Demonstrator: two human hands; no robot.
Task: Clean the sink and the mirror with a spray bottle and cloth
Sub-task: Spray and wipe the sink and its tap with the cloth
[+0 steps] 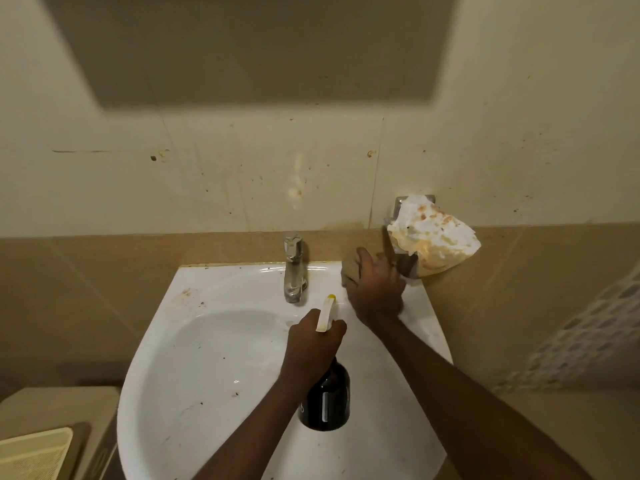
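Note:
A white sink [214, 362] with brown specks and stains fills the lower middle of the head view. My left hand [313, 344] grips the neck of a dark spray bottle [325, 400] over the basin, its white nozzle pointing toward the back rim. My right hand [377, 289] presses a brownish cloth [350, 271] onto the sink's back right corner. A chrome tap [294, 268] stands at the back centre. The dim mirror [242, 46] hangs on the wall above.
A wall-mounted metal soap holder [405, 261] holding stained white paper or plastic [433, 237] juts out just right of my right hand. The tiled wall behind is spotted. A beige cistern lid and tray [38, 448] sit at lower left.

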